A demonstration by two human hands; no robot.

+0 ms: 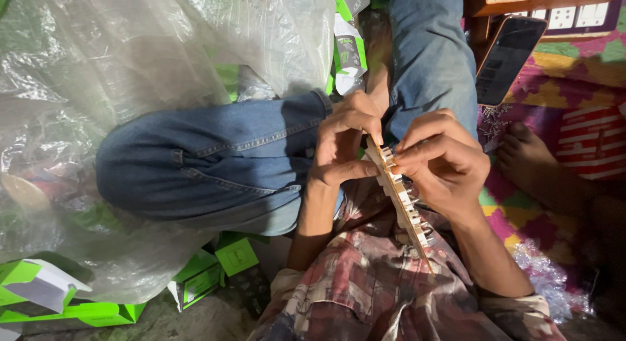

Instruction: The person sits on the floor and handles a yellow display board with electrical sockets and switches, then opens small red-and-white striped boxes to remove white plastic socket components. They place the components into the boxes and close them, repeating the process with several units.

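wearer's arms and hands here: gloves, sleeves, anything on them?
Both hands bare: left hand, right hand. No gloves, rings, watch or bands visible. Forearms bare; plaid shirt sleeves in red, grey and cream sit rolled near the elbows.

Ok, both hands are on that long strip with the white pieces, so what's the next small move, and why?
Probably press down the white piece under the right hand. Its fingertips pinch the upper end of the tan strip, while the left hand steadies that same end from the other side. Whether that piece is already seated cannot be told.
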